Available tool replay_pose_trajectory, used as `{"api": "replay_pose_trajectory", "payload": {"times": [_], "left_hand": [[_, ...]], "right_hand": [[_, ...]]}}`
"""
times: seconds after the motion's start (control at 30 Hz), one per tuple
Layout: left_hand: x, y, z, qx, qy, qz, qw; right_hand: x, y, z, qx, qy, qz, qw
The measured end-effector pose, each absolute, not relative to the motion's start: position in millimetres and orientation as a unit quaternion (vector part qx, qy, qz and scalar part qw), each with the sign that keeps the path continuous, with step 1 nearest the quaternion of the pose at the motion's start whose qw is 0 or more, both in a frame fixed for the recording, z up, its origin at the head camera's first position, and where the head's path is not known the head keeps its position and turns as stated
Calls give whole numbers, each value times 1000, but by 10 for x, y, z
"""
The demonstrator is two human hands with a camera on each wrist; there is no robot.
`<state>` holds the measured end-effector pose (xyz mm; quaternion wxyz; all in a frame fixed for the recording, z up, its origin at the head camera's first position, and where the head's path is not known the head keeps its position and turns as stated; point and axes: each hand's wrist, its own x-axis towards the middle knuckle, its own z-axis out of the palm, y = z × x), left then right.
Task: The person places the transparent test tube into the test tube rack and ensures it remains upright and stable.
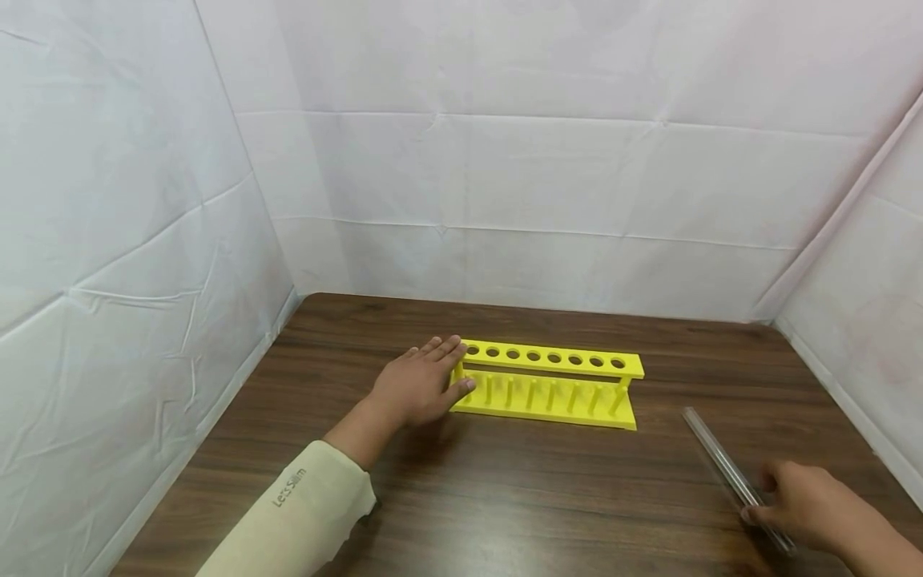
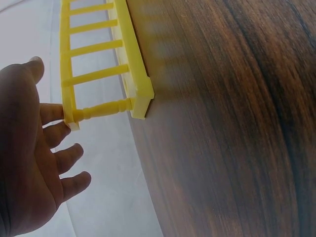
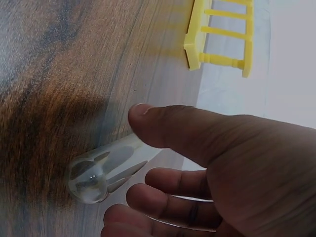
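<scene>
In the head view a yellow test tube rack [image 1: 534, 381] with a row of holes and pegs stands on the table. My left hand [image 1: 421, 385] rests against its left end, fingers extended; in the left wrist view the fingertips [image 2: 57, 133] meet the upper bar's end. To the right, a clear glass test tube [image 1: 721, 457] lies slanted on the wood. My right hand [image 1: 811, 505] is over its near part. In the right wrist view the thumb and loosely bent fingers [image 3: 148, 197] are spread around the tube, whose rounded end [image 3: 89, 185] shows beyond them.
The dark wooden table [image 1: 519, 497] is bounded by white cloth walls [image 1: 461, 176] at the back and both sides. A light sleeve [image 1: 303, 513] covers the left forearm. Between the rack and the tube lies a stretch of bare wood.
</scene>
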<state>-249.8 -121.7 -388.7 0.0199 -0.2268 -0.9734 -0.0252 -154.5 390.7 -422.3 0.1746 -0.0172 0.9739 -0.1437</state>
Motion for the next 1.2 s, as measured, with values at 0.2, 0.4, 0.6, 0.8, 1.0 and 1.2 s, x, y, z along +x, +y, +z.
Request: {"api": "replay_pose_trajectory", "payload": {"times": [0.2, 0.4, 0.6, 0.8, 1.0, 1.2], "left_hand": [[-2491, -1216, -3890, -230, -973, -29, 21], [-2490, -1219, -3891, -234, -971, -32, 22], [-2493, -1223, -3898, -237, -971, -34, 23], [-2502, -1220, -3902, -233, -971, -35, 24], [-2505, -1220, -3909, -230, -972, -35, 21], [-2505, -1223, -3912, -228, -973, -34, 22]], "right_hand": [[-1551, 3953, -4300, -16, 975, -143, 171], [-1530, 3940, -4309, -10, 973, -153, 172], [-1524, 3916, -4310, -12, 971, -159, 180], [-1519, 3898, -4314, -21, 972, -156, 174], [-1501, 3860, -4306, -13, 969, -168, 182], [-1490, 3850, -4289, -16, 972, -166, 168]]}}
